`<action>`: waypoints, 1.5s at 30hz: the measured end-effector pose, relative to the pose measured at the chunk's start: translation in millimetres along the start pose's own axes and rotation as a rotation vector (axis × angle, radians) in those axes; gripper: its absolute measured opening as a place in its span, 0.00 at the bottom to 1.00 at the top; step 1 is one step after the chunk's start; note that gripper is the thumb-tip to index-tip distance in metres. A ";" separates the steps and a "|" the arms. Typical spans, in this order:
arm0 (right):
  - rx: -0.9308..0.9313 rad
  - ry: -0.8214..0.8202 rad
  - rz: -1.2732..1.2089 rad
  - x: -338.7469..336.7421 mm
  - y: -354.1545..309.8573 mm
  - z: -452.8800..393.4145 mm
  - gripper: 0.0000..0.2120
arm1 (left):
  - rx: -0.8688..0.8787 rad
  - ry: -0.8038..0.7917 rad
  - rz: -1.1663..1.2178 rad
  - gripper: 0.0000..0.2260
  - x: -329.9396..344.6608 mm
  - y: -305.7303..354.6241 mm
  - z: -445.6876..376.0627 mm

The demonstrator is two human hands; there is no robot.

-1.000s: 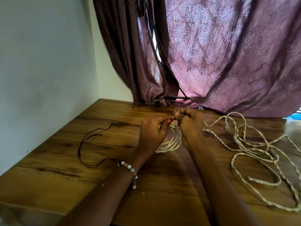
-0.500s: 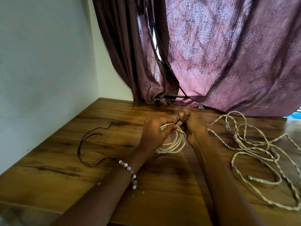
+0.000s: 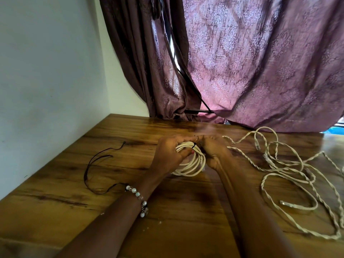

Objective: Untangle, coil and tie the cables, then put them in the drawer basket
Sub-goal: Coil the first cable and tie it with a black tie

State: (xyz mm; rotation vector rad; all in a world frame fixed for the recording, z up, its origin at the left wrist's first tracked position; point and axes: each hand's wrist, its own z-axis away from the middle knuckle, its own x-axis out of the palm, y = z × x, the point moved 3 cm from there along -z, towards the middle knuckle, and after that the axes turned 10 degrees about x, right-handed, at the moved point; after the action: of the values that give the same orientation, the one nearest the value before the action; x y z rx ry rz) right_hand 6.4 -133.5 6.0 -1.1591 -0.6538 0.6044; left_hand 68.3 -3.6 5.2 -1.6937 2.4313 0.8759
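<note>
A coiled white cable (image 3: pixel 193 164) rests on the wooden table (image 3: pixel 167 205) between both hands. My left hand (image 3: pixel 168 155) grips the coil's left side, thumb on top. My right hand (image 3: pixel 214 151) pinches a thin black tie (image 3: pixel 194 145) wrapped over the top of the coil. To the right lies a tangle of twisted white cables (image 3: pixel 290 170) with several plugs showing. A loose thin black cord (image 3: pixel 96 164) lies on the table to the left. No drawer basket is in view.
A white wall (image 3: pixel 46 81) borders the table on the left. Purple patterned curtains (image 3: pixel 251 62) hang along the table's back edge. A beaded bracelet (image 3: pixel 138 198) sits on my left wrist.
Both hands have lowered the coil toward the table, and more of the coil shows. The black tie now sits over its top strands. The tangle and the black cord have not moved.
</note>
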 end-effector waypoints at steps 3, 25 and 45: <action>0.004 -0.056 0.018 -1.6 0.6 1.8 0.15 | 0.073 -0.056 -0.065 0.12 0.7 1.2 -1.1; 0.272 -0.252 -0.088 0.1 15.0 4.5 0.14 | 0.153 -0.117 -0.293 0.13 6.3 -0.8 3.1; -1.001 -0.108 0.796 10.0 -17.0 30.4 0.07 | -0.655 0.274 0.296 0.08 -16.9 -19.8 -2.0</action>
State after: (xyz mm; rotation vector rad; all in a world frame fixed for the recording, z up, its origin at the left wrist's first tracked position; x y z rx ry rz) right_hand -7.7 -112.2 31.6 -2.3873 -0.5741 1.0575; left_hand 92.9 5.0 4.5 -1.7271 2.8292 1.7430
